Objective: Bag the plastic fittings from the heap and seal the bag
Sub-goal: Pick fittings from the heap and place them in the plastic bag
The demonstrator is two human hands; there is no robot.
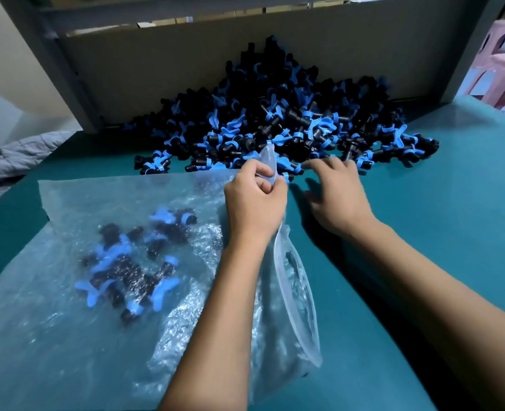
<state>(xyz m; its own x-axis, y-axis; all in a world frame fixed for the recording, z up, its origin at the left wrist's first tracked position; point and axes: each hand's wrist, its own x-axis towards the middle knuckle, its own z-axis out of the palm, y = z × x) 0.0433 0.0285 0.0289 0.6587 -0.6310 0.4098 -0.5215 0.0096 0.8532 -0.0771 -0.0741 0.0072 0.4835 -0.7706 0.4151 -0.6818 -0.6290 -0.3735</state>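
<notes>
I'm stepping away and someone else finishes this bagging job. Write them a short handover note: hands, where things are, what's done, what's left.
Left hand: pinches the top edge of the clear bag, holding its mouth up and open.
Right hand: fingers spread at the near edge of the heap of fittings, holding nothing that shows.
Bag lies on the green table, over bubble wrap; about a handful of black and blue fittings show inside.
Done: some fittings bagged.
Left: add more from the heap, then seal; the mouth is unsealed.
</notes>
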